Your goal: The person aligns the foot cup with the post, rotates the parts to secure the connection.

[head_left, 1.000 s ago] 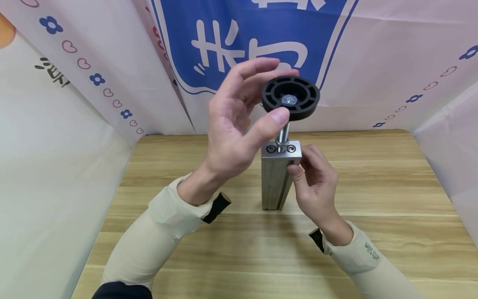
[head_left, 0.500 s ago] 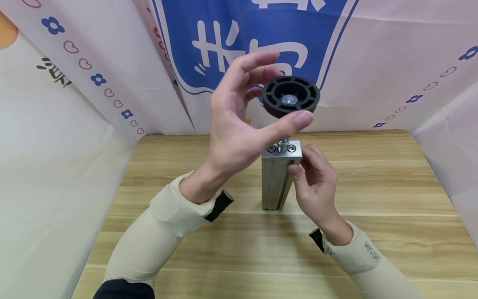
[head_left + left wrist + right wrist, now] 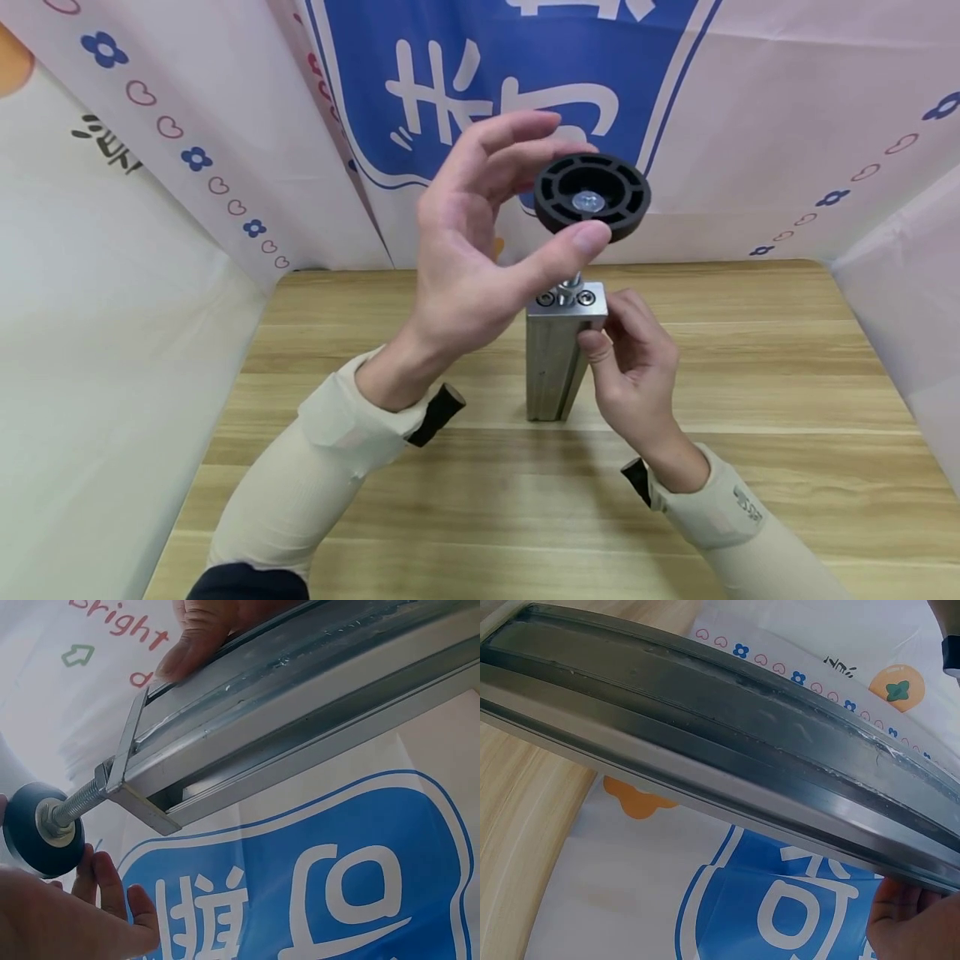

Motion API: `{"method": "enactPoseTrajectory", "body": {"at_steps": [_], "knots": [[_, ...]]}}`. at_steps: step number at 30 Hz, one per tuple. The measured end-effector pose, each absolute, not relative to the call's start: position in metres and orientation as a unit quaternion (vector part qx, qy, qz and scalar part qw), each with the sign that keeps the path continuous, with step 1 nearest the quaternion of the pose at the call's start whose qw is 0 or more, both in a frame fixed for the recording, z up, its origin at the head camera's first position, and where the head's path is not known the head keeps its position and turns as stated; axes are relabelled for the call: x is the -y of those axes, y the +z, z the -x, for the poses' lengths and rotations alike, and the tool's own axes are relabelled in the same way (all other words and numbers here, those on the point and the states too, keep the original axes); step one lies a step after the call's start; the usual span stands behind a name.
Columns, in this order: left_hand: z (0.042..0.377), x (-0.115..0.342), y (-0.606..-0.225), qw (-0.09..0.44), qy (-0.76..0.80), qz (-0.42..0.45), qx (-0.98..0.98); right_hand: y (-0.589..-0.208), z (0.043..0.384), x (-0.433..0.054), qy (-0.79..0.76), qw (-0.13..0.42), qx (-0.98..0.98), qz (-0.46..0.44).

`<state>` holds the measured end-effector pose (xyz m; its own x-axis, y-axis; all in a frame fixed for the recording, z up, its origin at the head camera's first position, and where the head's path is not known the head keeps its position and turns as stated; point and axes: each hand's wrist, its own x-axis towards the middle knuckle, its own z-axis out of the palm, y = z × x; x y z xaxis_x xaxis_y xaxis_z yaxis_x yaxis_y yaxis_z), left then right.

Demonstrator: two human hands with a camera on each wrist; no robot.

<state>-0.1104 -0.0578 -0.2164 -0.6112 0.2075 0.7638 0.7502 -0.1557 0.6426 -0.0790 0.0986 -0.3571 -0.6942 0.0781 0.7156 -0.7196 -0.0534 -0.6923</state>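
A black round levelling foot [image 3: 590, 200] tops a threaded rod [image 3: 84, 801] that rises from the end plate [image 3: 592, 297] of an upright aluminium profile [image 3: 551, 367]. My left hand [image 3: 480, 258] is at the foot, thumb on the near side of its rim and curled fingers round the far side. The farther fingertips are partly hidden behind the disc. My right hand [image 3: 637, 367] grips the profile just under the end plate, thumb on the near side. In the left wrist view a nut [image 3: 101, 776] sits on the rod against the plate.
The profile stands on a wood-grain table [image 3: 750, 375]. Behind it hangs a white cloth with a blue printed panel [image 3: 450, 25]; pale cloth walls [image 3: 112, 333] close in the sides. Each wrist carries a black camera mount [image 3: 437, 414].
The left thumb slid right along the foot's rim, then came partway back while the fingers reached round the far edge. The foot shifted slightly right. The right hand and the profile stayed still.
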Motion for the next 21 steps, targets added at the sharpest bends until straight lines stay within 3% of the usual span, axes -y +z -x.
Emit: {"method": "enactPoseTrajectory", "body": {"at_steps": [13, 21], "knots": [[0.1124, 0.0568, -0.2187, 0.185, -0.672, 0.404, 0.593, -0.3572, 0.0793, -0.0976, 0.684, 0.297, 0.615, -0.257], [0.1125, 0.0575, -0.2172, 0.212, -0.647, 0.389, 0.62, -0.3574, 0.0797, -0.0978, 0.684, 0.297, 0.613, -0.26]]}}
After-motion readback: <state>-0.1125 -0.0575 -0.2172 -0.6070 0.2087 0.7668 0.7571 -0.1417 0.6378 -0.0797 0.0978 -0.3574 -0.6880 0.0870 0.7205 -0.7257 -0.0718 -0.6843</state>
